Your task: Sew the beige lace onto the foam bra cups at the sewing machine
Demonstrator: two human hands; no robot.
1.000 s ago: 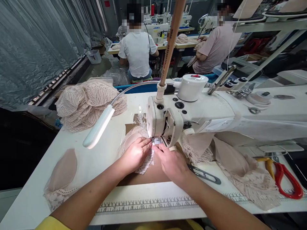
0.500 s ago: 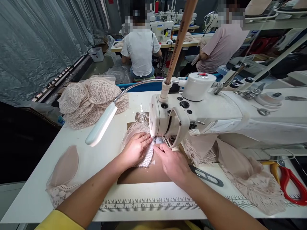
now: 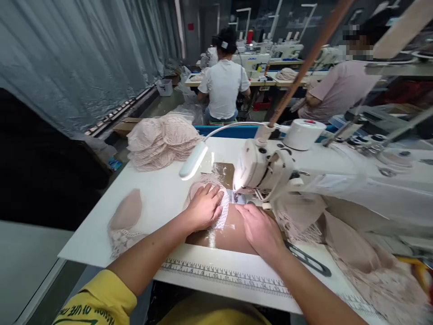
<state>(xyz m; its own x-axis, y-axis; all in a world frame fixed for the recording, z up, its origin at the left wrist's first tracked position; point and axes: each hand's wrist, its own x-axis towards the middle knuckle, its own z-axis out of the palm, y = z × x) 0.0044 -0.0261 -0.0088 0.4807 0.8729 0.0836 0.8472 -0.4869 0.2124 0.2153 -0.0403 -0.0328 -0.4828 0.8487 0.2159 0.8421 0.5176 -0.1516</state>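
Note:
My left hand (image 3: 205,208) lies flat with fingers apart on a beige lace bra cup (image 3: 223,215), pressing it to the table just left of the sewing machine's head (image 3: 253,169). Part of the cup is hidden under that hand. My right hand (image 3: 260,228) rests on the brown sheet (image 3: 219,241) in front of the machine, fingers stretched toward the metal needle plate (image 3: 237,197) and holding nothing. A gap shows between its fingertips and the lace.
A lit lamp (image 3: 194,161) hangs over the table. Stacked lace cups (image 3: 160,142) stand at the back left; a single cup (image 3: 127,211) lies at left. More lace pieces (image 3: 358,253) and a slotted grey strip (image 3: 309,261) lie right. Two people sit beyond.
The view has swung left, so the scene sits further right. My left hand and the lace cup have come slightly away from the needle area, and my left fingers now lie over the cup.

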